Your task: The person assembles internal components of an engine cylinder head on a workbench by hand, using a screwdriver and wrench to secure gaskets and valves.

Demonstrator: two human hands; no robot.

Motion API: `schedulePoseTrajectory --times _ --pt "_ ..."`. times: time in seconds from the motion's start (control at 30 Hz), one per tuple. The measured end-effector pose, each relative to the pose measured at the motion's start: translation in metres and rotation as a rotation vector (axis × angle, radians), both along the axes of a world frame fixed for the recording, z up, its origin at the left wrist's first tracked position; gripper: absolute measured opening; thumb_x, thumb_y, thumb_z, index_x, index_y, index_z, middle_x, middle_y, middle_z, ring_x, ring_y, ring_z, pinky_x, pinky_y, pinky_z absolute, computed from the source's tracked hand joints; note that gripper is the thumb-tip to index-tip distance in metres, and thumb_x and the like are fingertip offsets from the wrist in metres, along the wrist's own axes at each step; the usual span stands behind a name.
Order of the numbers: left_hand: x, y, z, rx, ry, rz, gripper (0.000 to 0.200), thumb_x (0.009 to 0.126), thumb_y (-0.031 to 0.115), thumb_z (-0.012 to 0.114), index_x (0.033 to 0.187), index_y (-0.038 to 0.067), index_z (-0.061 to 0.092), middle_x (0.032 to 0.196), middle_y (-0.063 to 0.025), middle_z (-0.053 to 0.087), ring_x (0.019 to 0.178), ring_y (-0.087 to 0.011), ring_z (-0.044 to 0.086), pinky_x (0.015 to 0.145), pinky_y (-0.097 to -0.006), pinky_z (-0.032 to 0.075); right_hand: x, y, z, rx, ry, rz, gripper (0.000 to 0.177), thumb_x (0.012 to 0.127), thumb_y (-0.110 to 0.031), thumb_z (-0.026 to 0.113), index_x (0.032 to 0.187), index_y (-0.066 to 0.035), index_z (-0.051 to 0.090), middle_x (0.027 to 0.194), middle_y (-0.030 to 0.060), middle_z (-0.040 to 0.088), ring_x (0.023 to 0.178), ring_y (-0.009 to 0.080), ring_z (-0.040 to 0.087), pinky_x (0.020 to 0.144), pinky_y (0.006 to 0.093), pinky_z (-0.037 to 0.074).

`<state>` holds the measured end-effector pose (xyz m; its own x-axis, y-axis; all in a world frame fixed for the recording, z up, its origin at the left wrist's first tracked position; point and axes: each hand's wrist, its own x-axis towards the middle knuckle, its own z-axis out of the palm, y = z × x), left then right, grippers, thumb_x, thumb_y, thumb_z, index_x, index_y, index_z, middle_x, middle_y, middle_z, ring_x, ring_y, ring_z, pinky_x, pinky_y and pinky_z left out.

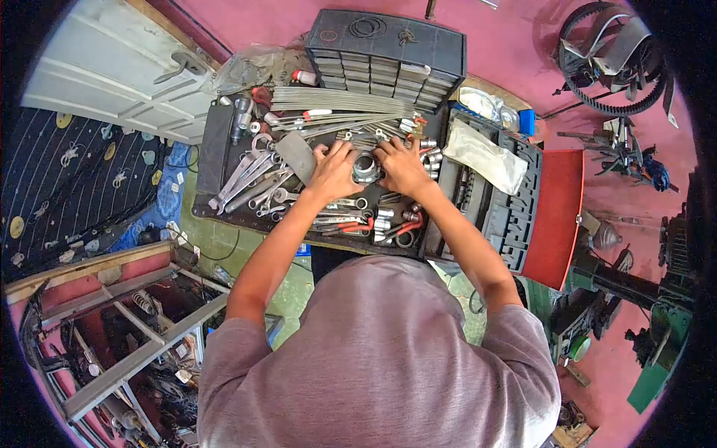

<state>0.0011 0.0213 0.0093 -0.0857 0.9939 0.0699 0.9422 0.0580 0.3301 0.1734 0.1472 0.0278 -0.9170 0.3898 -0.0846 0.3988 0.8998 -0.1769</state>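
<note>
My left hand (334, 172) and my right hand (404, 167) are on either side of a round metal part (365, 166) with an open centre, above the workbench. Fingers of both hands curl around its sides, with the thumbs towards me; the exact contact is partly hidden. To the left of my left hand is a flat grey plate (298, 157). Several wrenches (254, 173) lie beyond that plate, and more spanners (340, 222) are below my hands. Sockets (431, 155) stand close to the right hand. Red-handled tools (407, 226) lie nearer my body.
A dark drawer cabinet (385, 63) stands at the back, with long metal rods (336, 101) in front. To the right is an open toolbox with a red lid (551, 216) and a plastic bag (485, 157). A metal frame (149, 332) stands lower left.
</note>
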Motion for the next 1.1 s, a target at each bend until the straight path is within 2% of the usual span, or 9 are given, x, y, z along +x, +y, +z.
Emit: schedulePoseTrajectory --times 0.17,0.23,0.3,0.4,0.6,0.67,0.77,0.93,1.1 --pt "-0.001 0.001 0.007 -0.032 0.007 -0.005 0.081 0.061 0.040 0.091 0.130 0.008 0.064 0.132 -0.0073 0.056 0.134 -0.0242 0.045 0.106 -0.0564 0.028 0.004 0.006 -0.005 -0.022 0.051 -0.015 0.066 0.066 -0.027 0.089 0.125 -0.011 0.064 0.127 0.0036 0.058 0.129 0.0268 0.050 0.101 0.0693 0.037" --pt "-0.002 0.001 0.003 0.010 0.017 -0.013 0.079 0.061 0.038 0.091 0.129 0.009 0.064 0.129 -0.0063 0.057 0.132 -0.0236 0.046 0.103 -0.0564 0.029 0.006 0.007 -0.004 0.043 0.074 -0.019 0.072 0.063 -0.029 0.090 0.128 -0.014 0.063 0.122 0.0021 0.060 0.124 0.0266 0.051 0.096 0.0615 0.039" --pt "-0.003 0.002 0.003 0.053 0.029 -0.023 0.077 0.062 0.035 0.092 0.129 0.010 0.064 0.127 -0.0053 0.057 0.131 -0.0229 0.046 0.101 -0.0565 0.030 0.007 0.006 -0.002 0.053 0.077 -0.025 0.072 0.063 -0.028 0.090 0.128 -0.014 0.063 0.123 0.0020 0.060 0.124 0.0265 0.051 0.096 0.0616 0.039" --pt "-0.001 0.005 0.008 -0.057 0.026 0.008 0.079 0.061 0.035 0.092 0.131 0.012 0.064 0.132 -0.0034 0.057 0.135 -0.0237 0.044 0.105 -0.0574 0.028 0.009 0.006 0.003 0.057 0.080 -0.040 0.072 0.063 -0.028 0.090 0.129 -0.014 0.063 0.125 0.0019 0.060 0.124 0.0263 0.051 0.096 0.0621 0.039" --pt "-0.005 0.014 0.023 0.010 0.019 0.001 0.077 0.061 0.034 0.092 0.130 0.014 0.064 0.130 -0.0017 0.059 0.136 -0.0243 0.044 0.104 -0.0558 0.027 0.015 0.011 0.024 0.072 0.085 -0.053 0.070 0.068 -0.027 0.088 0.132 -0.015 0.063 0.127 0.0011 0.059 0.124 0.0258 0.051 0.099 0.0631 0.038" --pt "-0.008 0.017 0.027 0.066 0.015 -0.028 0.074 0.064 0.035 0.091 0.129 0.011 0.064 0.132 -0.0027 0.057 0.136 -0.0267 0.042 0.104 -0.0586 0.028 0.017 0.016 0.030 0.106 0.111 -0.052 0.070 0.068 -0.027 0.088 0.133 -0.015 0.063 0.128 0.0015 0.059 0.124 0.0265 0.051 0.100 0.0634 0.037" --pt "-0.008 0.023 0.038 0.079 0.021 -0.026 0.073 0.065 0.034 0.091 0.130 0.013 0.064 0.133 -0.0018 0.057 0.138 -0.0263 0.042 0.104 -0.0595 0.027 0.021 0.017 0.044 0.142 0.155 -0.062 0.073 0.067 -0.027 0.089 0.134 -0.016 0.062 0.129 0.0025 0.058 0.124 0.0279 0.051 0.101 0.0642 0.035" --pt "-0.005 0.035 0.066 0.157 0.024 -0.055 0.073 0.064 0.032 0.090 0.131 0.017 0.064 0.131 0.0006 0.058 0.138 -0.0253 0.042 0.103 -0.0610 0.026 0.026 0.025 0.067 0.215 0.180 -0.112 0.076 0.068 -0.027 0.089 0.137 -0.016 0.059 0.130 0.0030 0.058 0.123 0.0272 0.051 0.104 0.0619 0.034" --pt "-0.003 0.051 0.105 0.267 0.092 -0.055 0.073 0.067 0.028 0.088 0.134 0.018 0.062 0.133 0.0029 0.058 0.140 -0.0241 0.041 0.102 -0.0601 0.026 0.026 0.034 0.107 0.279 0.261 -0.181 0.075 0.068 -0.026 0.088 0.137 -0.019 0.061 0.130 -0.0008 0.060 0.122 0.0251 0.052 0.105 0.0611 0.033"
